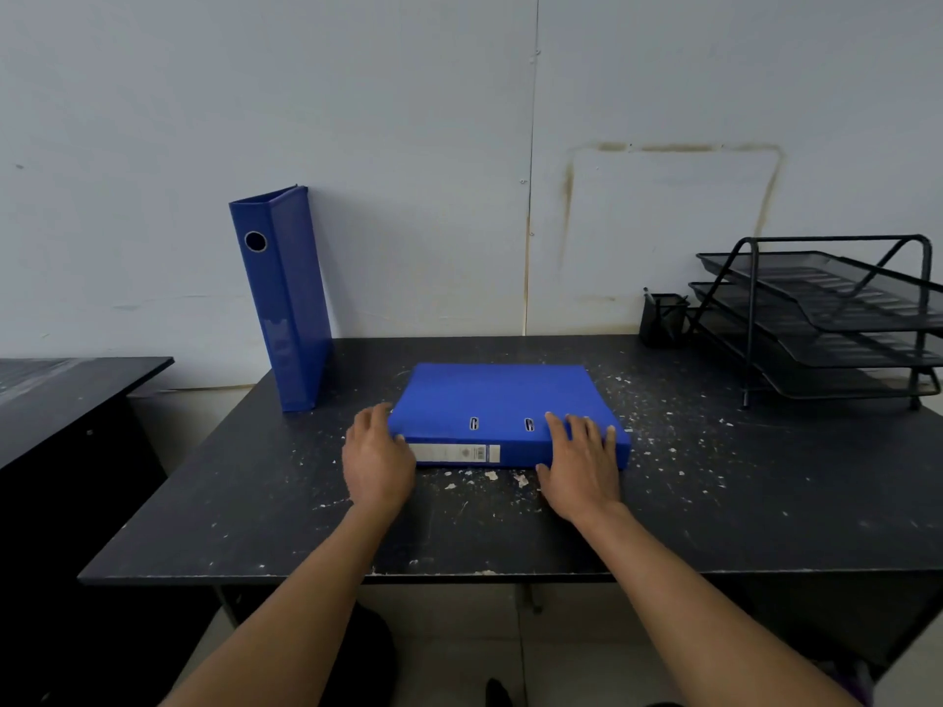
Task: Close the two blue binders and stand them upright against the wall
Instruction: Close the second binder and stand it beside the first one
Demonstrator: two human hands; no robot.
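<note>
One blue binder (286, 298) stands upright at the back left of the table, closed, its back edge against the wall and its spine with a round hole facing me. A second blue binder (502, 400) lies flat and closed in the middle of the table, its labelled spine towards me. My left hand (377, 459) grips the binder's near left corner, fingers curled over the top edge. My right hand (581, 464) holds the near right part of the spine, fingers spread on the cover and thumb low against the spine.
The black table (714, 507) is speckled with white flakes. A black mesh three-tier tray rack (837, 318) and a mesh pen cup (663, 318) stand at the back right. A lower black desk (66, 390) adjoins on the left. The pale wall (433, 196) runs behind.
</note>
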